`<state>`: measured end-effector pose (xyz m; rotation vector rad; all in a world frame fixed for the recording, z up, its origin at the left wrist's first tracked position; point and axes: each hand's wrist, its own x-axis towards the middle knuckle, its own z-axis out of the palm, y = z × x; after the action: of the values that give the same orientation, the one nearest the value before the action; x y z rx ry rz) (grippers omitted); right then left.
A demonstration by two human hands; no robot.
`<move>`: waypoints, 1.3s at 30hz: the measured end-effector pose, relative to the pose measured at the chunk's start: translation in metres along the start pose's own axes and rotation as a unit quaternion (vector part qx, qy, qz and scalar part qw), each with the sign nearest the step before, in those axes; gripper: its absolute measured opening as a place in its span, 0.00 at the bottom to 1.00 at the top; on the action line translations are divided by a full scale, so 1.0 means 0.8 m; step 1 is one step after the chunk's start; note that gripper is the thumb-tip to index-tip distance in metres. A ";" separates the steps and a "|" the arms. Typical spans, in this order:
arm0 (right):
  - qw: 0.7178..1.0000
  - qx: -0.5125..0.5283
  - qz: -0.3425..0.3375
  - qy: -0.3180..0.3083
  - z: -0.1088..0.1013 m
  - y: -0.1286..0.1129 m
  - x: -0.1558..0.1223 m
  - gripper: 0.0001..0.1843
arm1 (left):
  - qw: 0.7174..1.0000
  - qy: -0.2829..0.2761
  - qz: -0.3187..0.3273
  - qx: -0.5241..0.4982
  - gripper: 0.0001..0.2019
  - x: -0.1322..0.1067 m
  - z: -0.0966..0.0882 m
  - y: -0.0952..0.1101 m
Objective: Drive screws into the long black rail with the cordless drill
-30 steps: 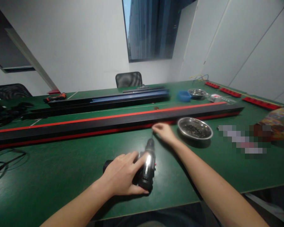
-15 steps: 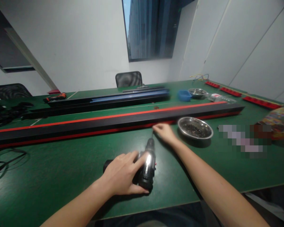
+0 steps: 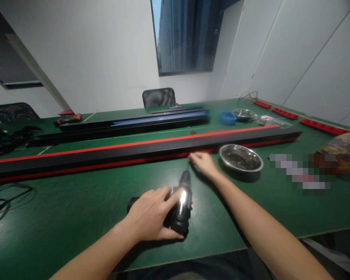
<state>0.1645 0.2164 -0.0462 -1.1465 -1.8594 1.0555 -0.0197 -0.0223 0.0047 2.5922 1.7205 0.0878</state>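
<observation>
My left hand [image 3: 151, 214] is wrapped around a cordless drill [image 3: 182, 206] lying on its side, its long thin bit pointing away from me. At the tip of that bit, my right hand [image 3: 202, 163] is closed in a pinch. What sits between those fingertips is too small to make out. Just beyond them runs a long black bar with red edges [image 3: 128, 151], its near red side close to the fingers. A steel bowl [image 3: 258, 165] of small dark pieces, which look like screws, stands right of my right hand.
Dark long profiles [image 3: 151, 123] lie behind the bar, with a blue container [image 3: 226, 118] and a second steel bowl [image 3: 245, 113] at their right. Red strips [image 3: 323, 126] line the far right edge. Black cables [image 3: 8, 200] lie at left, another drill [image 3: 68, 119] at the back left.
</observation>
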 end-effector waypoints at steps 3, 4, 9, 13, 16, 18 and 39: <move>1.000 -0.001 -0.002 -0.002 0.000 0.000 -0.001 0.19 | 1.000 0.002 0.000 0.001 0.53 0.001 0.000 -0.001; 1.000 0.003 0.000 -0.004 -0.001 0.000 -0.001 0.18 | 1.000 0.002 -0.001 0.001 0.53 0.001 0.000 -0.001; 0.999 0.030 0.012 0.001 -0.001 -0.009 -0.005 0.18 | 1.000 0.001 -0.001 0.004 0.54 0.001 0.001 -0.001; 0.998 0.048 -0.018 -0.019 0.000 -0.011 -0.009 0.17 | 1.000 0.000 -0.003 0.009 0.54 0.001 0.000 -0.001; 0.999 0.024 -0.034 -0.035 0.001 -0.010 -0.011 0.19 | 1.000 -0.002 -0.005 0.012 0.54 0.001 0.000 0.002; 0.999 -0.026 -0.047 -0.006 -0.001 -0.013 -0.014 0.17 | 1.000 0.001 -0.016 0.019 0.55 0.001 0.000 0.007; 0.872 -0.408 0.174 0.208 -0.135 -0.024 -0.015 0.29 | 0.991 0.038 -0.102 0.073 0.55 0.012 0.009 0.026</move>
<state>0.2552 0.2297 0.0149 -2.0600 -1.7927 0.0875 0.0037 -0.0213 -0.0008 2.5202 2.0829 0.0585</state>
